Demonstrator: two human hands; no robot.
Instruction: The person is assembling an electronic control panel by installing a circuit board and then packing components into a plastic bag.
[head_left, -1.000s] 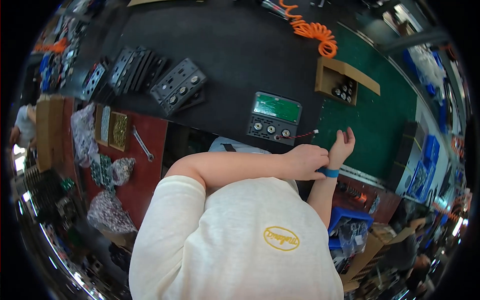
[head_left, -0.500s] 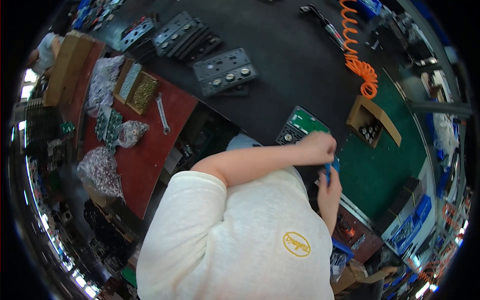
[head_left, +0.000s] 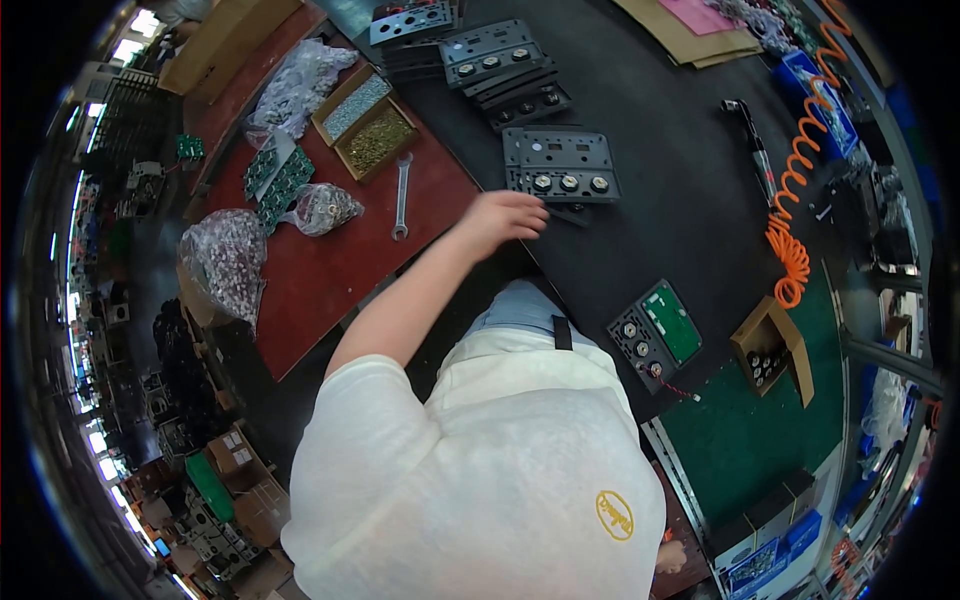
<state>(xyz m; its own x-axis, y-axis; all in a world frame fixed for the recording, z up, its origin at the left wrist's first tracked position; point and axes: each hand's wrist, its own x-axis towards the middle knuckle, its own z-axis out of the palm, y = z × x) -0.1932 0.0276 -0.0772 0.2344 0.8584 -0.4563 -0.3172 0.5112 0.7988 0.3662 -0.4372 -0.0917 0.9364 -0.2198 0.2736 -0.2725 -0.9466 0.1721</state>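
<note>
No longer both at green board assy [head_left: 655, 335]: left hand [head_left: 500, 215] now stretched out to grey panel w/ knobs [head_left: 560, 170], fingers at its near edge. Right hand [head_left: 670, 555] dropped low by torso.

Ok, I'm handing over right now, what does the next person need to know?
Left hand: open, fingertips at the near edge of the grey knob panel, holding nothing.
Right hand: mostly hidden by the shirt, state unclear.
Panel with green board: lies untouched near the body, red wire loose. Wrench on the red mat.
Left: more stacked panels beyond, apparently waiting.
</note>
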